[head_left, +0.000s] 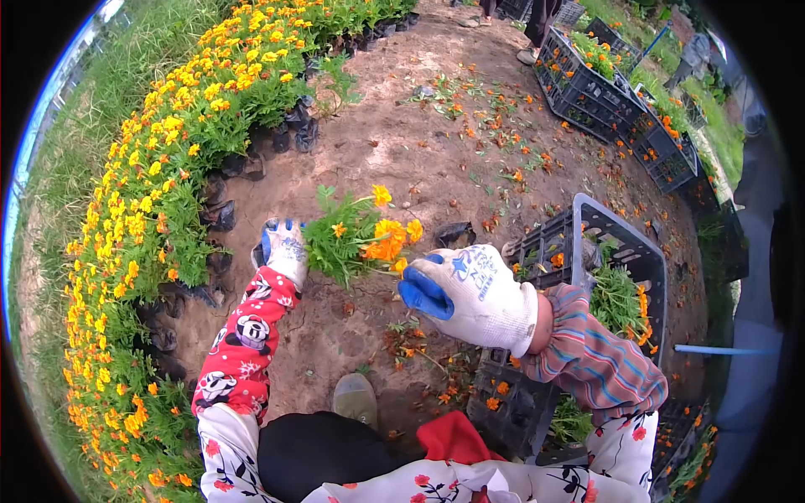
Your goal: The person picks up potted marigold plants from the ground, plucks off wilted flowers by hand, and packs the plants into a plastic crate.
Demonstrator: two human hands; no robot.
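My left hand (283,248), in a white and blue glove, is at the left side of a marigold plant (344,239) with orange and yellow blooms. Its fingers are curled at the leaves, and the plant's base is hidden from view. To the right of the blooms is my right hand (470,293), gloved the same way, its blue fingertips bent together close to the flowers. Whether anything is between those fingertips is hidden. Beside my right wrist stands a black crate (620,220) with marigold plants inside.
Rows of potted marigolds (168,168) curve along the left. More black crates (579,92) stand at the upper right, near another person's legs (541,25). Fallen petals and leaves lie on the soil (394,126). A shoe (355,399) shows below my hands.
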